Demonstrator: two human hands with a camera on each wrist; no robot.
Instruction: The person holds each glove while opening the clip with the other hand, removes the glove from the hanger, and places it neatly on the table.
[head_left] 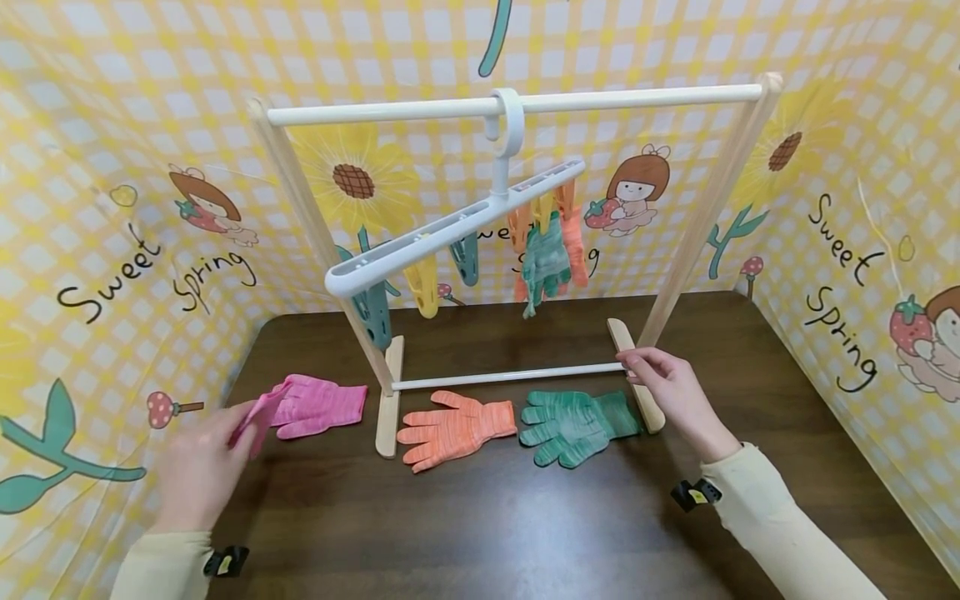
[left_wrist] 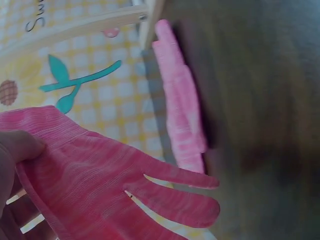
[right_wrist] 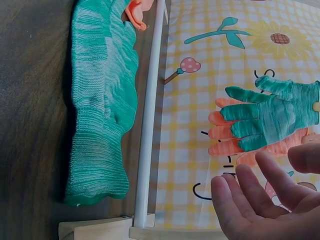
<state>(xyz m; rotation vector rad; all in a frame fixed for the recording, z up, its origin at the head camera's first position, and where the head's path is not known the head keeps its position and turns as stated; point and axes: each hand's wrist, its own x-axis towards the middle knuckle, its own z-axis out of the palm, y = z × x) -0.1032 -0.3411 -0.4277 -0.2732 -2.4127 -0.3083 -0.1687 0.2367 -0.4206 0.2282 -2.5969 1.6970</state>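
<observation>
My left hand [head_left: 201,467] pinches a pink knit glove [left_wrist: 100,170] by its cuff, thumb on the near face, glove fingers dangling. Beyond it a second pink glove [head_left: 322,406] lies on the table. My right hand [head_left: 671,396] hovers by the rack's right post, its loosely bent fingers [right_wrist: 250,192] holding nothing. An orange glove [head_left: 457,429] and a green glove [head_left: 577,427] lie flat along the rack's front. From the grey-white clip hanger [head_left: 450,229] hang a green glove [right_wrist: 280,117] and, behind it, orange glove fabric [head_left: 576,250].
A wooden rack with a white top rod [head_left: 637,102] and lower rod [head_left: 510,377] stands on the dark table [head_left: 465,533]. The hanger slants toward me at left; blue clips [head_left: 372,317] and a yellow clip [head_left: 422,287] hang there. Patterned cloth [head_left: 187,100] surrounds the table.
</observation>
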